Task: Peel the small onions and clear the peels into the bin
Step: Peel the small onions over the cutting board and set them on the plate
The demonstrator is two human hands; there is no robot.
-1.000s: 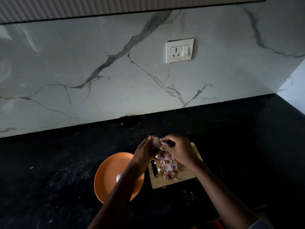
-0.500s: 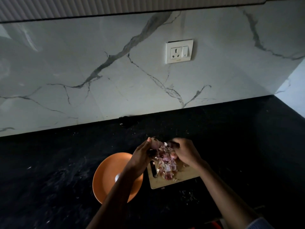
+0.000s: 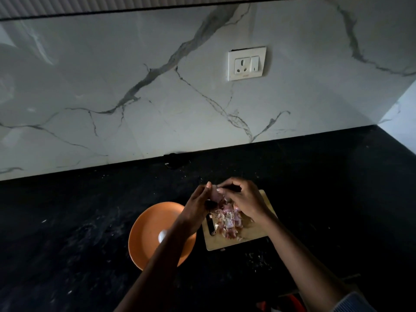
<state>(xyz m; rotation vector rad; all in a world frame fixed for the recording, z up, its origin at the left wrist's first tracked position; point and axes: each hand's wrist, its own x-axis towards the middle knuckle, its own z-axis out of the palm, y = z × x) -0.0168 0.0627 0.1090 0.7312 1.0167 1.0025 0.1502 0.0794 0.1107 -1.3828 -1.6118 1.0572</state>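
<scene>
Onion (image 3: 215,194) first: one small pinkish onion sits raised above a wooden cutting board (image 3: 258,233), gripped between the curled fingers and thumb of the left hand (image 3: 198,203), while the right hand (image 3: 243,199) meets it from the other side, its fingertips pinching at the onion's top edge — the two hands close together, touching the same bulb. Beneath them a heap of pink and pale onion peels (image 3: 229,221) covers the middle of the board, and a dark knife handle (image 3: 211,226) lies at the board's left edge, just beside the heap. An orange plate (image 3: 148,230) rests on the black stone countertop (image 3: 67,221) directly left of the board, partly hidden by the left forearm; one pale, round peeled onion (image 3: 162,235) lies on it near the arm. Small flecks of skin are scattered on the counter just in front of the board. Behind the work area rises a white marble-patterned backsplash (image 3: 112,86) with grey veins, carrying a white wall socket with a switch (image 3: 246,63) — well above and behind the hands. The scene is dim, and the onion's surface detail cannot be made out.
</scene>
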